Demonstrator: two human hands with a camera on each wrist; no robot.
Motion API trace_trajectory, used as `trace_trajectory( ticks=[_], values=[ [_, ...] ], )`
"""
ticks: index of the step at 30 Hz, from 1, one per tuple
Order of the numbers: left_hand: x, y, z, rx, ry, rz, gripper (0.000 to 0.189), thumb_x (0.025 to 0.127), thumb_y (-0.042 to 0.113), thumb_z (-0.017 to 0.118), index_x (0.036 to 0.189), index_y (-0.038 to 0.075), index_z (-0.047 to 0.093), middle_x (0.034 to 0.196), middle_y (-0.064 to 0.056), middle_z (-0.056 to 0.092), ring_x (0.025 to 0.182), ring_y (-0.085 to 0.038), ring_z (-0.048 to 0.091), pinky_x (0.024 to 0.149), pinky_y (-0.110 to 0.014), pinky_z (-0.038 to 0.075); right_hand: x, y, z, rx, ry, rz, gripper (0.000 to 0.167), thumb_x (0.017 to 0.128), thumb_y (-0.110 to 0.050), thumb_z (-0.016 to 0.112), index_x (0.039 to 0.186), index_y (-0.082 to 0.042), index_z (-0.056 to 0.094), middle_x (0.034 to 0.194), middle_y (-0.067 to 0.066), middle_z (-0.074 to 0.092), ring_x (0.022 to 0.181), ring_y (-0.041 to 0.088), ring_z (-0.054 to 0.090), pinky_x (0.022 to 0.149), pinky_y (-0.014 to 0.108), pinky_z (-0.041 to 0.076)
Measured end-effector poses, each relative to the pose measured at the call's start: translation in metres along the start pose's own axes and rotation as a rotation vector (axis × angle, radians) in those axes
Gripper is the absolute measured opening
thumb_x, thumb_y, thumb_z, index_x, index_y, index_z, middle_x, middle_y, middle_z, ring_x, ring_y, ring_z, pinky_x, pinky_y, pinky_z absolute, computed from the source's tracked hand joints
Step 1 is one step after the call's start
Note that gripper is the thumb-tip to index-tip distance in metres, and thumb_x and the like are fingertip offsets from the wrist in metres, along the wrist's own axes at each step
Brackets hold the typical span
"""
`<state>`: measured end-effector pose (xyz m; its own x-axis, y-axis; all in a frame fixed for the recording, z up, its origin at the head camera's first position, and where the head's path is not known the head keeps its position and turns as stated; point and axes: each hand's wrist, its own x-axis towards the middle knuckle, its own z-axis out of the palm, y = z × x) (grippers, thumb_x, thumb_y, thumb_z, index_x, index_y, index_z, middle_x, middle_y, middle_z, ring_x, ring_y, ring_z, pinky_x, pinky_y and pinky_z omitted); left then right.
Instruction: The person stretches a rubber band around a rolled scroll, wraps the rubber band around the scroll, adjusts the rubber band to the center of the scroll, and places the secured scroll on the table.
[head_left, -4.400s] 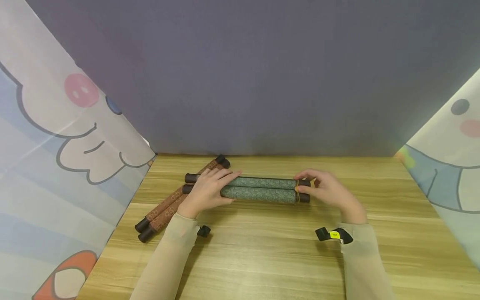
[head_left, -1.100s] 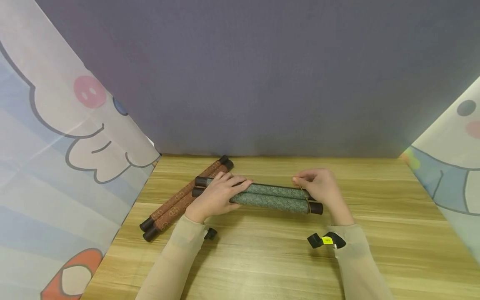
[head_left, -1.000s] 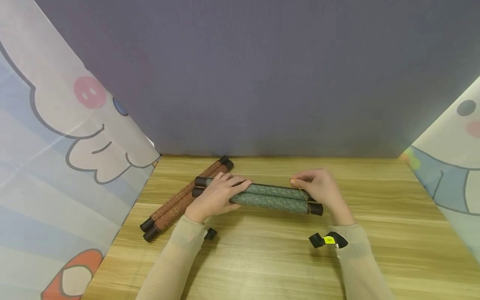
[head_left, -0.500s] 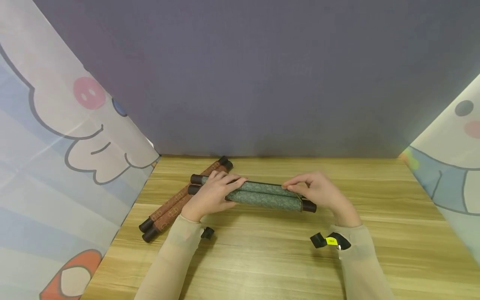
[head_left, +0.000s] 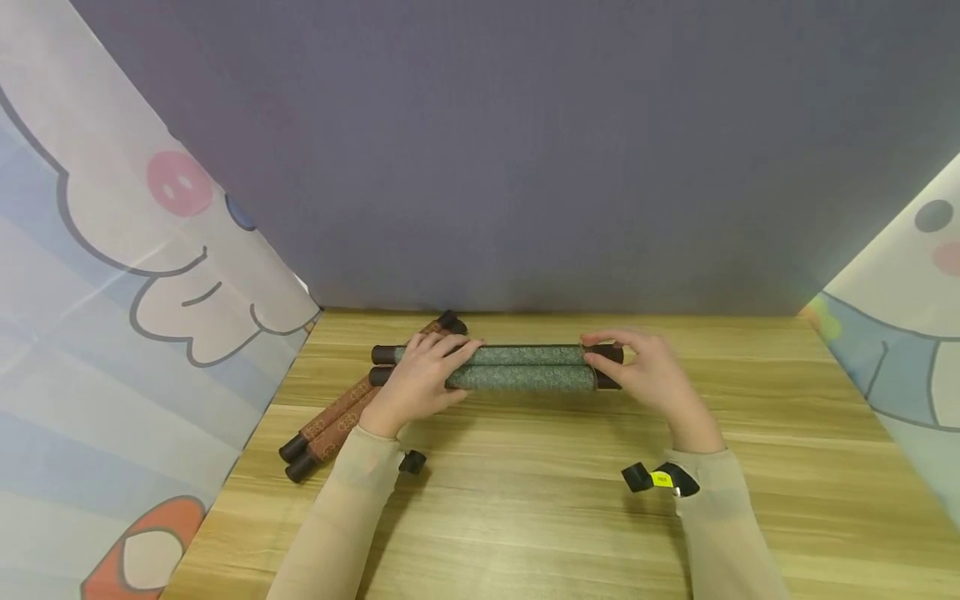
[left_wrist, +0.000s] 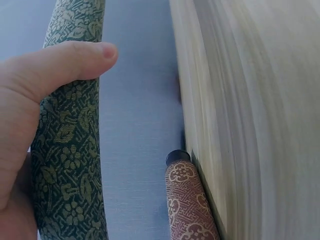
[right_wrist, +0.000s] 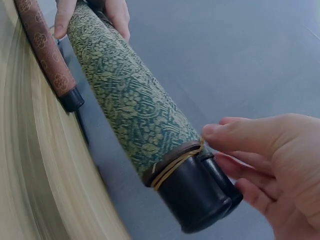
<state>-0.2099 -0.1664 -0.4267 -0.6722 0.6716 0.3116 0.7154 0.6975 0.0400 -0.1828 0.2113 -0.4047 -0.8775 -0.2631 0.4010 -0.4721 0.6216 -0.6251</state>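
Observation:
A green patterned scroll [head_left: 525, 378] with two rolled sides and dark end knobs lies crosswise in front of me in the head view. My left hand [head_left: 423, 375] grips it near its left end, thumb on the near roll and fingers over the far one. A thin yellowish rubber band [right_wrist: 175, 167] loops around the scroll's right end, at the edge of the green cloth. My right hand [head_left: 647, 367] pinches that band between thumb and forefinger; the right wrist view shows the thumb tip on it. The left wrist view shows the scroll held above the table.
A reddish-brown patterned scroll [head_left: 330, 425], also with two rolls and dark ends, lies slanted on the wooden table [head_left: 517, 500] at the left, partly behind my left hand. A grey panel [head_left: 555, 167] stands at the back, with cartoon-printed sheets [head_left: 97, 250] at both sides.
The right hand drew the rubber band out leftward, then came back to the scroll's right end. The scroll has tipped from slanted to level and shifted slightly left and away.

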Motion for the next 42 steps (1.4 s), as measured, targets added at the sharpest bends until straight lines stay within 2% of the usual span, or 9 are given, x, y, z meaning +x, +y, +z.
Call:
trace_trajectory(
  ticks=[3,6,10,17,23,33,36,42],
  values=[
    [-0.001,-0.001,0.000,0.009,0.027,-0.010,0.090,0.084,0.034,0.098,0.161,0.016,0.056,0.150,-0.012,0.063,0.133,-0.041,0.061,0.116,-0.072,0.041,0.001,0.002,0.001,-0.025,0.055,-0.037,0.026,0.094,-0.009,0.088,0.119,-0.010,0.084,0.116,0.007,0.081,0.111,0.031,0.070,0.091,0.056,0.056],
    [-0.001,-0.002,0.001,0.030,0.059,-0.015,0.090,0.082,0.035,0.099,0.159,0.014,0.058,0.147,-0.012,0.065,0.132,-0.041,0.062,0.114,-0.071,0.043,0.002,0.004,0.002,-0.047,0.103,-0.084,0.024,0.090,-0.006,0.090,0.113,-0.009,0.085,0.107,0.006,0.079,0.105,0.029,0.066,0.083,0.049,0.053],
    [0.000,-0.003,0.000,0.036,0.090,-0.016,0.090,0.081,0.035,0.100,0.159,0.015,0.059,0.145,-0.012,0.066,0.130,-0.041,0.063,0.112,-0.068,0.046,0.003,0.006,0.003,-0.069,0.140,-0.117,0.019,0.087,-0.007,0.093,0.103,-0.010,0.085,0.096,0.003,0.075,0.098,0.027,0.065,0.078,0.042,0.048],
    [0.001,-0.003,0.001,0.039,0.124,-0.018,0.090,0.080,0.035,0.101,0.158,0.015,0.059,0.143,-0.012,0.067,0.127,-0.041,0.066,0.108,-0.064,0.049,0.002,0.005,0.004,-0.089,0.135,-0.065,0.008,0.093,-0.015,0.089,0.098,-0.009,0.086,0.090,0.001,0.072,0.088,0.025,0.066,0.074,0.042,0.049],
    [0.001,-0.003,0.002,0.056,0.133,-0.015,0.089,0.081,0.036,0.100,0.157,0.014,0.061,0.141,-0.013,0.068,0.126,-0.041,0.067,0.112,-0.064,0.049,0.004,0.009,0.009,-0.082,0.133,-0.080,0.007,0.093,-0.012,0.088,0.098,-0.006,0.087,0.085,0.001,0.071,0.084,0.025,0.066,0.069,0.045,0.051],
    [0.000,-0.004,0.002,0.065,0.149,-0.001,0.089,0.081,0.036,0.101,0.157,0.013,0.061,0.138,-0.014,0.069,0.120,-0.038,0.070,0.106,-0.059,0.055,0.006,0.017,0.019,-0.007,0.124,-0.097,0.004,0.094,-0.004,0.085,0.097,-0.007,0.086,0.087,-0.001,0.070,0.079,0.016,0.060,0.064,0.028,0.043],
    [-0.001,-0.005,0.001,0.046,0.154,-0.023,0.089,0.080,0.033,0.101,0.157,0.013,0.061,0.137,-0.015,0.070,0.118,-0.039,0.071,0.104,-0.060,0.056,0.007,0.019,0.024,0.024,0.134,-0.115,0.005,0.095,-0.002,0.084,0.095,-0.007,0.083,0.090,-0.001,0.069,0.080,0.014,0.058,0.066,0.028,0.046],
    [-0.004,-0.010,-0.001,0.050,0.203,-0.079,0.092,0.077,0.032,0.103,0.157,0.013,0.062,0.135,-0.018,0.072,0.111,-0.043,0.073,0.098,-0.061,0.058,0.010,0.020,0.031,0.039,0.157,-0.210,0.007,0.093,0.002,0.083,0.095,-0.004,0.082,0.092,0.003,0.070,0.088,0.019,0.060,0.078,0.033,0.050]
  ],
)
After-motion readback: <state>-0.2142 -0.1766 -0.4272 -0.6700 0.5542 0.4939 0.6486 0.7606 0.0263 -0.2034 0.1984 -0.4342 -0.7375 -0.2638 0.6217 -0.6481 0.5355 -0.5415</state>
